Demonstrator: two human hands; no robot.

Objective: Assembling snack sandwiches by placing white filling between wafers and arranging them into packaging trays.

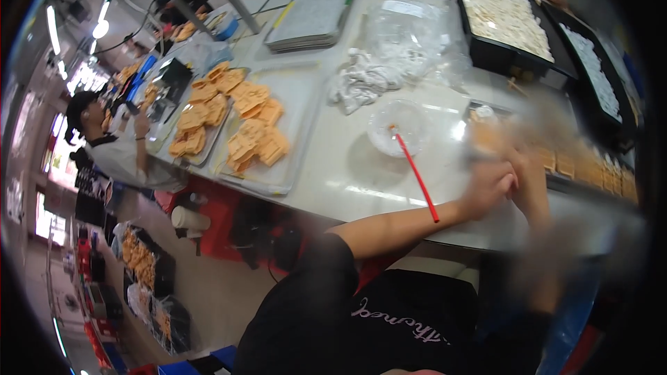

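My left hand [488,184] reaches in over the worktable with its fingers curled closed; whatever they hold, if anything, is hidden. Close against it is my right hand [528,179], whose fingers are smeared and partly covered. Just beyond both hands a blurred orange-tan piece [486,137] shows at the near end of a tray. Rows of orange-tan moulded pieces [590,167] stand in that tray to the right. Left of the hands sits a clear round bowl [390,122], with a red stick or brush handle [417,179] leaning out over its rim.
Orange moulded pieces [257,144] lie heaped on trays at the left. Stacked grey trays [313,17], a white cloth [365,82] and clear plastic bags [410,31] are farther back. A black bin of whitish pieces [504,21] stands back right. Another person [111,132] works at the left.
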